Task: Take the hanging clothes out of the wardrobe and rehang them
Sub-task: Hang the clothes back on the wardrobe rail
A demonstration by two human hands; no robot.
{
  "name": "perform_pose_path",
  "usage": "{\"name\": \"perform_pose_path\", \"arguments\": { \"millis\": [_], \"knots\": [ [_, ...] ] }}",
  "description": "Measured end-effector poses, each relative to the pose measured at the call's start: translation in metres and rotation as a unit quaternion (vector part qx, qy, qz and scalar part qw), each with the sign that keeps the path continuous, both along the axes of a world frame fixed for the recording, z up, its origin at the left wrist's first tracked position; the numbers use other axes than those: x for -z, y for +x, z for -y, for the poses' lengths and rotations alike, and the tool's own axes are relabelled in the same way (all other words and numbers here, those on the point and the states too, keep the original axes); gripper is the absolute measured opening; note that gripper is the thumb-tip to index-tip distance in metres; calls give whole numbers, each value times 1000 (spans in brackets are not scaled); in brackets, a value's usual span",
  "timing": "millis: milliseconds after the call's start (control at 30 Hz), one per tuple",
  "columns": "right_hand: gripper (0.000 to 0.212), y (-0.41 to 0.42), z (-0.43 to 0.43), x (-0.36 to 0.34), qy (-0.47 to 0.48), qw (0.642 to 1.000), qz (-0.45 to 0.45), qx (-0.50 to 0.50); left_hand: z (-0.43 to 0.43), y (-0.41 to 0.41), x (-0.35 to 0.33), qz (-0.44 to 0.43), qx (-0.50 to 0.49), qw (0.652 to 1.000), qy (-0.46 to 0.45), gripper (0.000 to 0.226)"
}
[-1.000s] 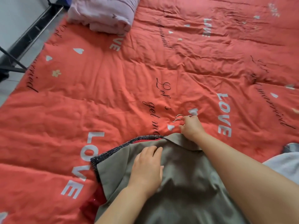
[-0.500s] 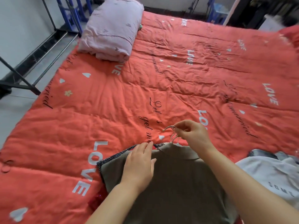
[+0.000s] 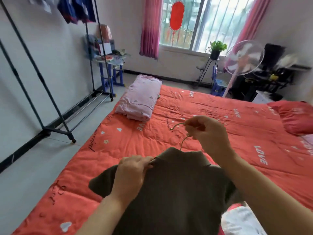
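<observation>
While a dark metal clothes rack (image 3: 39, 75) stands at far left beside the bed, the left hand (image 3: 133, 173) grips the shoulder of the olive-brown collared shirt (image 3: 177, 192), fingers curled into the fabric. The shirt hangs on a thin wire hanger (image 3: 176, 125) above the red quilted bedspread (image 3: 245, 133). The right hand (image 3: 208, 133) pinches the hanger's hook.

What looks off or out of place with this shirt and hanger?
Nothing stands out. The shirt sits on the hanger above the bed, the right hand gripping the hanger's top and the left hand pinching its shoulder. No tear or spill shows.
</observation>
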State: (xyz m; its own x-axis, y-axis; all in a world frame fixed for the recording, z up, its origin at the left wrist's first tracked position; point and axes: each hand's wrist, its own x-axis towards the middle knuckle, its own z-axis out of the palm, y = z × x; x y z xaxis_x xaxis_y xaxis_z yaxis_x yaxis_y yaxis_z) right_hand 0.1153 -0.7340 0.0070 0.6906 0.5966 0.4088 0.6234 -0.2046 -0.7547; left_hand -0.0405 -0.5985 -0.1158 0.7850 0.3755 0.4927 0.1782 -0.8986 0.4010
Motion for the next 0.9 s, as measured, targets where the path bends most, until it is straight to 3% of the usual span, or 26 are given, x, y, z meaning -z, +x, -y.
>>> {"name": "perform_pose_path", "arguments": {
  "millis": [133, 367, 500, 767, 900],
  "knots": [
    [34, -37, 2, -68, 45, 997, 41, -55, -6, -55, -64, 36, -83, 992, 90, 33],
    [28, -133, -9, -156, 141, 969, 57, -193, 8, -173, -157, 87, -248, 941, 214, 39],
    [25, -208, -26, -184, 179, 935, 35, -304, 38, -239, -191, 53, -339, 901, 266, 79],
    [26, -374, -68, -210, 168, 849, -64, -497, 87, -399, -207, -14, -462, 826, 322, 81],
    [23, -468, -78, -206, 147, 800, -66, -578, 109, -494, -207, -37, -516, 791, 326, 92]
  ]
}}
